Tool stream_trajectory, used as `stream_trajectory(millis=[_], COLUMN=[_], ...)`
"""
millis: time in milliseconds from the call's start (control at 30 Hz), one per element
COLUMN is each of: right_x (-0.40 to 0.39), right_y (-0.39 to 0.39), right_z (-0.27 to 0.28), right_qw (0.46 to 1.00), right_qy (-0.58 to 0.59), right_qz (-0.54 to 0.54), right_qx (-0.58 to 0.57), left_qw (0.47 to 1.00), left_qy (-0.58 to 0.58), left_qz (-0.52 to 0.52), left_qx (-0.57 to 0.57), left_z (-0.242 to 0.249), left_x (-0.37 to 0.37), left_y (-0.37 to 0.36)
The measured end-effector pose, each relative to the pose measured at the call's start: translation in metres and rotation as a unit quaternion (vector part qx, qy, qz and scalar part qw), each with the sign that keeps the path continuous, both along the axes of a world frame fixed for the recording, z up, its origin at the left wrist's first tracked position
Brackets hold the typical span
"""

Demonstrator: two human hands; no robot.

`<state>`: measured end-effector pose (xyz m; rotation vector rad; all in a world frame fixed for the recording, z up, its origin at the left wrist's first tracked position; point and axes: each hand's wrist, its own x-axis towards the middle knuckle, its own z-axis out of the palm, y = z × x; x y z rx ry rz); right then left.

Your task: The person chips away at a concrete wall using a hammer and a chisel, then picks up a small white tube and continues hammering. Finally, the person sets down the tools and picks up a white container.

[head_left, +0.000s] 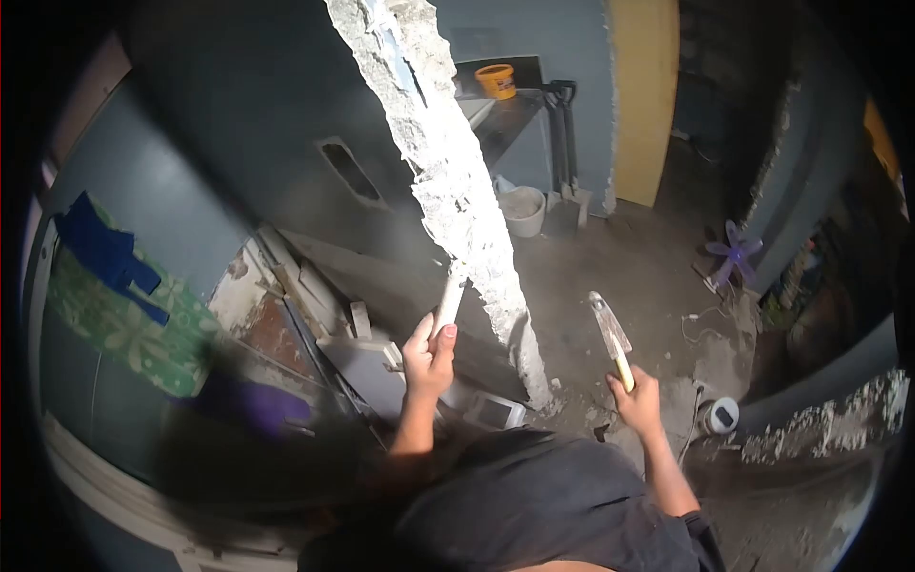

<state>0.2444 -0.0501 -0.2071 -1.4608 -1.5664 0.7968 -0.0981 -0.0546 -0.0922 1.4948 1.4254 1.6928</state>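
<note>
From where I stand, the person's left hand (428, 360) is closed around a pale, rod-like tool (451, 303), fingers wrapped about its lower part and thumb lying along it. The tool slants upward, and its top end meets the ragged edge of the broken wall (464, 205); whether it actually touches there, I can't tell. That edge is brightly lit, rough and whitish, and runs from the top of the view down to the floor (591, 257). The right hand (638, 398), well apart from the wall edge, is closed on the yellow handle of a metal-headed tool (611, 326), which points up and away from the person; its exact kind is hard to make out. Beyond the wall edge, an orange tub (495, 81) sits on a dark table (515, 124), with long-handled shovels (562, 143) upright beside it and a white bucket (522, 212) on the floor near their blades. Over to the right lie a purple, petal-shaped fan blade (733, 252) and, nearer the person, a round white device (719, 417) with a dark patch on it. On the left side, a blue cloth (107, 250) overlaps a green floral cloth (143, 334).
</note>
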Motion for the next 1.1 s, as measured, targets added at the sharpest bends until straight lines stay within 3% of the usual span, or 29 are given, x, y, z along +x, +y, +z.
stream_trajectory(millis=[100,233,367,400,500,533,567,633,700,733,767,833,967,1000,1100], right_x=[-0.031,-0.091,-0.169,-0.187,-0.24,-0.25,-0.26,-0.273,-0.276,-0.276,-0.275,-0.269,-0.268,-0.269,-0.272], right_y=[-0.006,-0.031,-0.053,-0.06,-0.077,-0.091,-0.099,-0.109,-0.125,-0.132,-0.138,-0.148,-0.158,-0.156,-0.154], right_z=[0.026,0.056,0.044,0.039,0.012,0.022,0.013,-0.015,-0.03,-0.037,-0.042,-0.032,0.012,0.02,0.044], right_qw=[0.999,0.998,0.994,0.995,0.975,0.982,0.981,0.978,0.976,0.975,0.974,0.975,0.962,0.954,0.946], right_qy=[0.011,0.017,0.081,0.05,0.097,0.108,0.117,0.1,0.082,0.08,0.077,0.094,0.176,0.165,0.196], right_qz=[-0.016,-0.039,-0.074,-0.08,-0.148,-0.148,-0.153,-0.181,-0.199,-0.208,-0.214,-0.202,-0.183,-0.183,-0.176], right_qx=[0.048,0.05,0.028,0.038,0.133,0.036,0.034,0.029,0.04,0.025,0.01,0.022,0.102,0.171,0.187], left_qw=[0.999,0.986,0.971,0.966,0.947,0.942,0.94,0.924,0.924,0.916,0.904,0.886,0.895,0.901,0.904], left_qy=[-0.002,-0.003,0.062,0.048,0.044,0.049,0.057,0.184,0.21,0.258,0.305,0.367,0.333,0.317,0.333], left_qz=[-0.037,-0.169,-0.229,-0.254,-0.313,-0.327,-0.331,-0.333,-0.318,-0.308,-0.292,-0.274,-0.279,-0.27,-0.231], left_qx=[0.024,-0.01,-0.015,-0.027,-0.064,-0.063,-0.067,-0.044,-0.036,0.017,0.069,0.064,0.104,0.119,0.138], left_z=[-0.001,-0.001,0.002,0.007,0.028,0.033,0.039,0.055,0.073,0.081,0.087,0.09,0.097,0.099,0.102], left_x=[-0.004,-0.026,-0.055,-0.062,-0.087,-0.091,-0.099,-0.11,-0.11,-0.108,-0.109,-0.118,-0.113,-0.112,-0.109], left_y=[0.004,0.011,0.018,0.017,0.015,0.015,0.014,0.02,0.015,0.01,0.009,0.016,0.02,0.022,0.032])
